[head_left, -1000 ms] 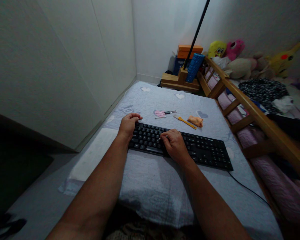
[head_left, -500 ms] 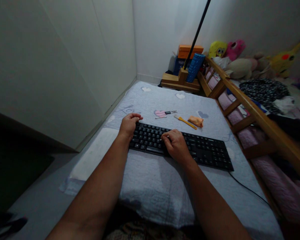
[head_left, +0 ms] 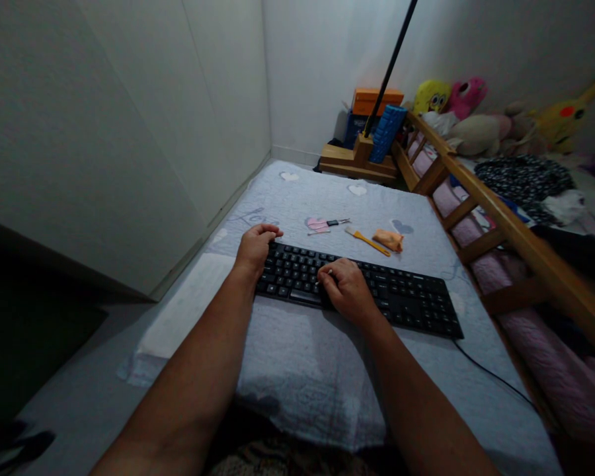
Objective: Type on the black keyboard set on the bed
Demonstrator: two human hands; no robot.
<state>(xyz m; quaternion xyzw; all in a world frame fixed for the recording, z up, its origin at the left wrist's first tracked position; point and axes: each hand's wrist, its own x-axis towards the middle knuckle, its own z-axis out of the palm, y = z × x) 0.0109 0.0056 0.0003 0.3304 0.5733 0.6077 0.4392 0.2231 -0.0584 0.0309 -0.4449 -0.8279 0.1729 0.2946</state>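
Observation:
A black keyboard (head_left: 404, 307) lies across the pale cloth. My left hand (head_left: 255, 250) is closed at its upper left corner, fingers curled on the edge. Over the middle keys, my right hand (head_left: 347, 287) is closed in a pinch. Small white bits of a thin stick show at its fingers, looking like a cotton swab (head_left: 319, 283); most of it is hidden. Behind the keyboard lie another cotton swab (head_left: 318, 232), a black-handled tool with a metal end (head_left: 334, 223), a yellow brush (head_left: 369, 242) and a crumpled orange cloth (head_left: 388, 240).
A wooden bed rail (head_left: 506, 228) runs along the right, with plush toys (head_left: 480, 132) beyond it. To the left stands a pale cabinet (head_left: 178, 132). A pole on a wooden base (head_left: 342, 157) is at the back. The keyboard's cable (head_left: 493, 375) trails right.
My right hand has shifted very slightly left over the keys, still pinching. My left hand stays at the keyboard's corner.

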